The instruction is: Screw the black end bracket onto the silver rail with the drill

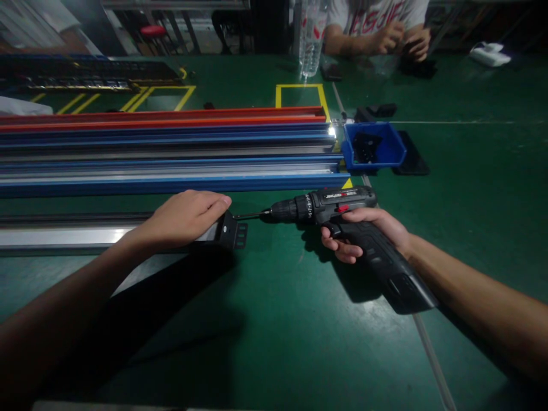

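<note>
My right hand is wrapped round the grip of a black cordless drill, which points left. Its long thin bit reaches the black end cap of a silver metal profile; whether the tip sits in a screw is too small to tell. A slotted tab sticks out from that cap. My left hand lies over the profile's end, gripping it from above, with the thumb near the cap's top edge. The fingers on the far side are hidden.
Blue profiles and a red profile lie side by side beyond my hands. A blue bin holds small black parts. A plastic bottle stands farther back, near another person's hands.
</note>
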{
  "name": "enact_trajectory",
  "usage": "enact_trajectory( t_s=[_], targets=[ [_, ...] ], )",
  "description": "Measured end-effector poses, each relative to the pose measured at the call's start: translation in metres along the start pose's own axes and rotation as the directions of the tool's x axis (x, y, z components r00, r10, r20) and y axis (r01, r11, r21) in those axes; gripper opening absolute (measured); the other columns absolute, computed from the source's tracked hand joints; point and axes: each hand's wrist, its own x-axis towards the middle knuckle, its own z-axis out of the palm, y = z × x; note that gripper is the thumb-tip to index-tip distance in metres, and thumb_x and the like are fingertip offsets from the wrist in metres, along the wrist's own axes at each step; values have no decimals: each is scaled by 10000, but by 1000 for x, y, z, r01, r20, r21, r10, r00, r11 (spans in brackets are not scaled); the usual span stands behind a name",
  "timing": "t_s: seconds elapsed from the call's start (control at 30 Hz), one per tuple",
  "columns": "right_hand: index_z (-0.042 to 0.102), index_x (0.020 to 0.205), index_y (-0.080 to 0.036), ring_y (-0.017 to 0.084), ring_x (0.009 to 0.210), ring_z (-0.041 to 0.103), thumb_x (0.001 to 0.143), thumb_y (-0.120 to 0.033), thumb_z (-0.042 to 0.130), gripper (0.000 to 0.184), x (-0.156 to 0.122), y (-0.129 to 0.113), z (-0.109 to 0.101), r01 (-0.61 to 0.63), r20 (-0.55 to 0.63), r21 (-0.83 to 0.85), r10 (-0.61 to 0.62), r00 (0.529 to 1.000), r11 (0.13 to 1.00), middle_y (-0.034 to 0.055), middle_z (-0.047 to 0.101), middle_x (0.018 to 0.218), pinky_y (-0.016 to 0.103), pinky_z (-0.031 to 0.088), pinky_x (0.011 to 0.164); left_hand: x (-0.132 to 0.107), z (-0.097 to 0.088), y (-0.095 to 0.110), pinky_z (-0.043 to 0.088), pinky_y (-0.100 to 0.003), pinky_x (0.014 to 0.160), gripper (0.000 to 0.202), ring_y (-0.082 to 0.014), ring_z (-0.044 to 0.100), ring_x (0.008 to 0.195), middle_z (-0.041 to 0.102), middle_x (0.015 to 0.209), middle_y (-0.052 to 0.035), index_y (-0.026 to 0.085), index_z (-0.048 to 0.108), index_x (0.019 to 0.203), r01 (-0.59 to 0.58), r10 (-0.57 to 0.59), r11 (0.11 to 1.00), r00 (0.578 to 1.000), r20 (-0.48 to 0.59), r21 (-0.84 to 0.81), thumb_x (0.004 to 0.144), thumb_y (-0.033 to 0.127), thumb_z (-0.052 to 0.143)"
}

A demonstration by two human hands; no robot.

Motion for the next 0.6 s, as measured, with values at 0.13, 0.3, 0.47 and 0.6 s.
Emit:
enact_trajectory(
  t_s=[0.13,0.3,0.47,0.6],
  targets=[
    [642,1078,-9,120,590,574,904,-318,572,361,0,0,0,9,-10,-8,-9,1000,1000,148,686,902,282,533,641,0,-1,2,495,-389,882,645,-311,678,1010,759,1121,-81,207,750,1085,-11,11,1000,1000,1,1,1008,594,240],
    [664,1075,-6,118,586,580,901,-324,575,373,0,0,1,18,-12,-19,-18,1000,1000,144,695,899,275,536,637,-1,-2,3,488,-366,880,619,-292,685,1002,763,1114,-63,214,753,1065,-10,9,1000,1000,3,7,1015,571,251],
    [670,1076,0,115,585,599,899,-316,587,371,0,1,1,16,-16,-17,-17,1000,1000,144,701,901,271,546,640,1,1,-1,477,-359,913,596,-280,675,1072,757,1176,-52,230,750,1068,-26,26,1000,1000,0,12,1022,553,251],
    [672,1094,8,144,641,656,896,-305,592,379,0,2,0,30,-6,-39,-31,1000,999,161,717,923,298,571,689,1,2,-2,468,-358,920,600,-276,668,1105,751,1211,-52,232,742,1081,-36,36,999,999,-2,25,1031,555,239]
  ],
)
